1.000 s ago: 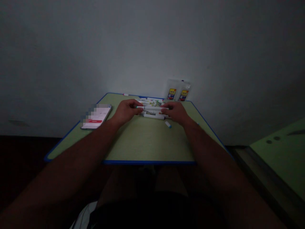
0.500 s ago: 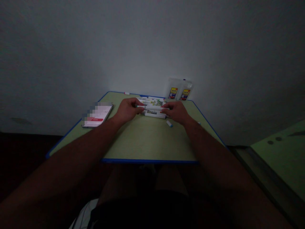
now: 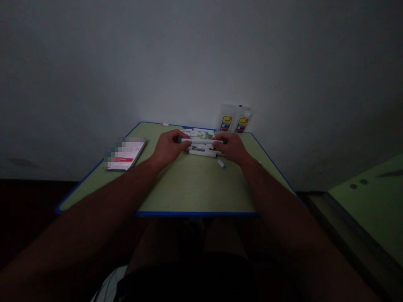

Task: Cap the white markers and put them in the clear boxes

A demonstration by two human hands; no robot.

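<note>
Clearly, both hands have closed pinches on one long white plastic marker [image 3: 203,141]: the left hand [image 3: 170,146] grips its green-tipped end between thumb and fingers, while the right hand [image 3: 231,147] pinches the opposite end, each opened only about as wide as the barrel. Its long axis lies nearly level, running from nine to three o'clock, the green tip towards nine. The marker is over the far half of the pale green, blue-edged table [image 3: 195,188]. Taking it as the dial's centre, a heap of white markers [image 3: 201,132] lies at twelve, another white marker [image 3: 202,154] at six, a small white-and-blue cap [image 3: 221,163] near five, and a phone with a lit screen [image 3: 127,154] between eight and nine.
</note>
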